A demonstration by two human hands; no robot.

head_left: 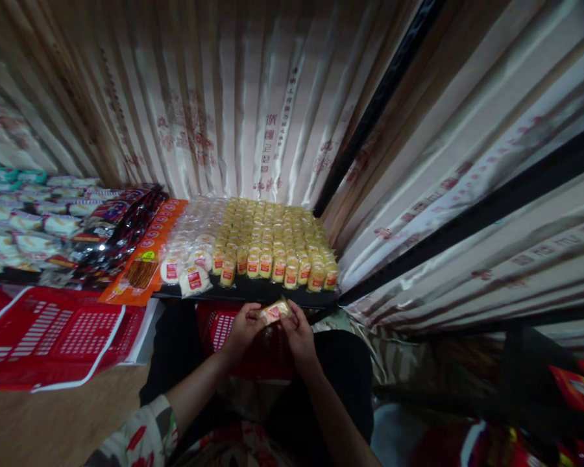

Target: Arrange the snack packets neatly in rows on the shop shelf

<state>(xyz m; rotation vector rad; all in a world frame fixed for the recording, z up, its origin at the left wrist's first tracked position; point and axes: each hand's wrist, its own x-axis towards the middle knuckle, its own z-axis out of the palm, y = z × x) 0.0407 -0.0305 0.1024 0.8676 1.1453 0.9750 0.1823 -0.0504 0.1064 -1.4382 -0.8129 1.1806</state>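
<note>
My left hand [244, 328] and my right hand [298, 333] are both closed on one small yellow snack packet with a red label [274, 312], held between them just below the front edge of a dark shelf [263, 296]. On the shelf stand several tight rows of the same yellow packets [272, 237]. To their left lie whitish packets with red labels [189, 259]. A red plastic basket [219, 331] sits under my hands, mostly hidden by them.
Orange flat packs [146, 259] and dark red-and-black packs [121, 224] fill the shelf further left, with pale wrapped goods [24, 220] beyond. A red crate [53, 337] lies at lower left on the wooden floor. Satin curtains [233, 104] hang behind and to the right.
</note>
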